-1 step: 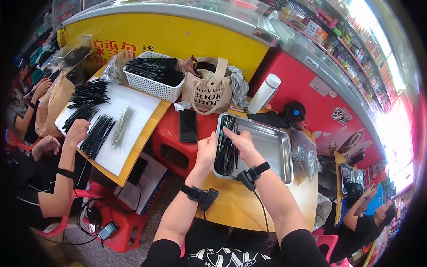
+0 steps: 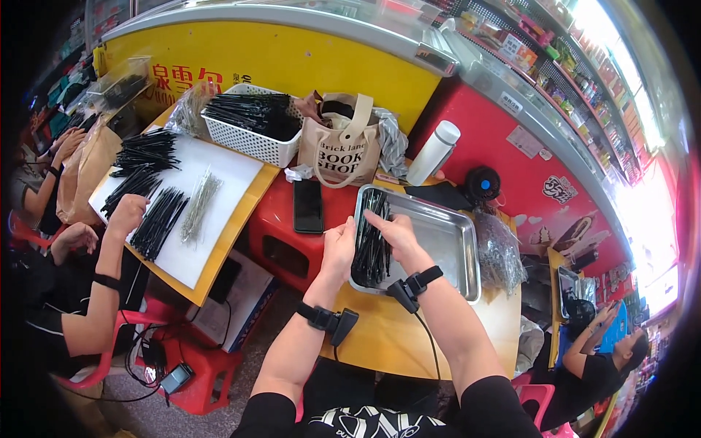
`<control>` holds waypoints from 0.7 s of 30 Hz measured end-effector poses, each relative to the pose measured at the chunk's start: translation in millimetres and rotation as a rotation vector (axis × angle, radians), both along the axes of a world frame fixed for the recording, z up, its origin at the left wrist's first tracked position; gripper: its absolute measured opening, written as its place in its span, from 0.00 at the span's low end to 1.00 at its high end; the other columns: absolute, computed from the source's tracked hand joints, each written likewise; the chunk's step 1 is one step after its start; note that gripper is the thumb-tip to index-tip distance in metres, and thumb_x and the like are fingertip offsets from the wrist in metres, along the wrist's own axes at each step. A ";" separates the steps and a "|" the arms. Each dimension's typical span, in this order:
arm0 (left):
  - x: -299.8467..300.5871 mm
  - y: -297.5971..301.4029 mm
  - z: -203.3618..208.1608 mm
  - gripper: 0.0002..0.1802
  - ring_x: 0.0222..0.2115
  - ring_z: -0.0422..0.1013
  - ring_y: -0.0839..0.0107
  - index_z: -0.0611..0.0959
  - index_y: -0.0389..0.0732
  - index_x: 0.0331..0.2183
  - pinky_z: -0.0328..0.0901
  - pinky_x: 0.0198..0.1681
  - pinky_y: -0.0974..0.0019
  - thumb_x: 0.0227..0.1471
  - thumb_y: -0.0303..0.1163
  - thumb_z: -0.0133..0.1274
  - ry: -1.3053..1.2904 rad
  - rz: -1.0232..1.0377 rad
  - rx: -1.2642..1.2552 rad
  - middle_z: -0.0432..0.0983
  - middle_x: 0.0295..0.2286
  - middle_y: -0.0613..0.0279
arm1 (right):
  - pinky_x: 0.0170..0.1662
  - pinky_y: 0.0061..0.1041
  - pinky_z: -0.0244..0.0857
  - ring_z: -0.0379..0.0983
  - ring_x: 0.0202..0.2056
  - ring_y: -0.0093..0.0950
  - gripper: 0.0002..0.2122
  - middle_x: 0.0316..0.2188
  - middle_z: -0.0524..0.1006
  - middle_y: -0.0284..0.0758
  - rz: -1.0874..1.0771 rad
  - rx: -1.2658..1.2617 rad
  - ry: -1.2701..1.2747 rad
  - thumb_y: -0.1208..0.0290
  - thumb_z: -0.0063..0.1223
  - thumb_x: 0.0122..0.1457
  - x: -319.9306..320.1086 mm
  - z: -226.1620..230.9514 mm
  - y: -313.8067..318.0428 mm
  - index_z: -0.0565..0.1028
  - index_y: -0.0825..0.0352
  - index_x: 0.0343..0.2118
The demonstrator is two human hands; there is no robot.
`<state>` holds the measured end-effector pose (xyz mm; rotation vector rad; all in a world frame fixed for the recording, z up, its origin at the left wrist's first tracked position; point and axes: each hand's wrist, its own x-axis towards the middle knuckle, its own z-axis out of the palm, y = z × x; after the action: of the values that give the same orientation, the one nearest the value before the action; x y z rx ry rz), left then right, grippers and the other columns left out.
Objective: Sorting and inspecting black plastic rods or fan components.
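A bundle of thin, shiny black sticks [image 2: 373,248] lies lengthwise along the left side of a shallow metal tray [image 2: 473,255]. My left hand [image 2: 339,250] presses against the bundle's left side at the tray's rim, its fingers partly hidden. From the right, my right hand [image 2: 396,235] grips the same bundle. Its thumb lies across the top of the sticks, and the other fingers are largely out of sight. The sticks are too fine to tell their exact kind. Bare metal shows in the rest of the tray.
A phone [image 2: 308,206] lies on a red stool left of the tray. Behind stand a cloth bag [image 2: 339,150], a white bottle [image 2: 434,153] and a white basket [image 2: 252,146] of black sticks. Co-workers sit left, beside a white board [image 2: 234,175] with more bundles, and far right.
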<state>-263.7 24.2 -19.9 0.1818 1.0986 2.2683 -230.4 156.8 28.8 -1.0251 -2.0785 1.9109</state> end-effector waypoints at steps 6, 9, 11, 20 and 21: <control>5.8 2.2 -1.7 0.18 0.27 0.71 0.77 0.79 0.32 0.35 0.66 0.32 0.71 0.64 0.34 0.37 0.066 0.090 -0.088 0.76 0.28 0.61 | 0.27 0.26 0.68 0.75 0.24 0.24 0.11 0.26 0.78 0.36 0.007 -0.148 0.083 0.73 0.67 0.46 -5.9 4.9 -28.9 0.76 0.71 0.29; 5.6 1.4 -11.5 0.17 0.28 0.70 0.79 0.78 0.31 0.37 0.65 0.35 0.72 0.63 0.30 0.36 0.022 0.048 -0.041 0.76 0.29 0.63 | 0.26 0.25 0.68 0.74 0.24 0.24 0.07 0.24 0.77 0.35 0.015 -0.141 0.052 0.76 0.65 0.46 -8.4 3.5 -32.5 0.76 0.69 0.25; 7.8 4.7 -10.0 0.16 0.30 0.70 0.79 0.78 0.31 0.38 0.64 0.36 0.72 0.63 0.29 0.36 0.081 0.059 -0.057 0.76 0.30 0.63 | 0.26 0.25 0.68 0.75 0.24 0.24 0.07 0.24 0.77 0.35 0.034 -0.211 0.087 0.77 0.65 0.46 -4.7 2.7 -25.5 0.76 0.69 0.25; 30.1 -0.2 28.3 0.32 0.55 0.52 0.44 0.68 0.33 0.54 0.50 0.55 0.46 0.59 0.49 0.40 0.604 0.090 -0.714 0.56 0.55 0.40 | 0.36 0.25 0.71 0.75 0.30 0.26 0.07 0.29 0.78 0.36 0.124 -0.617 0.185 0.75 0.59 0.49 16.7 16.2 -19.6 0.76 0.71 0.30; 35.7 0.3 29.6 0.33 0.56 0.50 0.43 0.68 0.32 0.54 0.50 0.54 0.43 0.59 0.51 0.40 0.772 0.175 -0.865 0.54 0.56 0.39 | 0.37 0.25 0.71 0.75 0.31 0.26 0.07 0.30 0.77 0.36 0.129 -0.652 0.214 0.75 0.59 0.50 18.8 10.1 -17.5 0.76 0.71 0.31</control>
<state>-228.0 24.5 9.7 0.6401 2.4552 1.6465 -211.5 139.3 38.9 -0.7339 -1.4575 2.7121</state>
